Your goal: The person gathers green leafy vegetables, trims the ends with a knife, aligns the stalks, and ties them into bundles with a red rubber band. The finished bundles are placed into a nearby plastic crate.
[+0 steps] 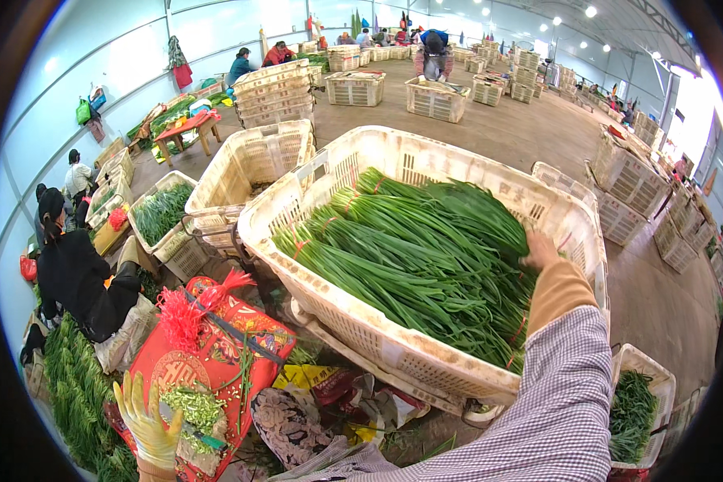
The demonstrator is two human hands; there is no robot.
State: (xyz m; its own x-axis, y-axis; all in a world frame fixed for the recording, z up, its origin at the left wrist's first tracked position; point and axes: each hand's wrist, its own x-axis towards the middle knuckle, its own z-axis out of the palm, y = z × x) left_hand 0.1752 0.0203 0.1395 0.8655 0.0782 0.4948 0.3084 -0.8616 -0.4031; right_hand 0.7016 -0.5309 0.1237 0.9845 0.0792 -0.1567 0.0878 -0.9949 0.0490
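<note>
Bundles of green garlic chives, tied with red bands, fill much of a white plastic crate before me. My right hand is inside the crate at its right side, touching the leafy end of a bundle; its fingers are partly hidden, so its grip is unclear. At the lower left, my left hand wears a yellowish glove, fingers spread, above a red patterned cloth-covered surface. Beside it lie chopped pale-green stem ends and a knife with a green handle. A bunch of red ties rests on the cloth.
An open empty-looking crate adjoins the big crate's left side. A crate of greens stands beyond, near a seated person in black. Loose chives are heaped at far left. Another crate of greens is at lower right.
</note>
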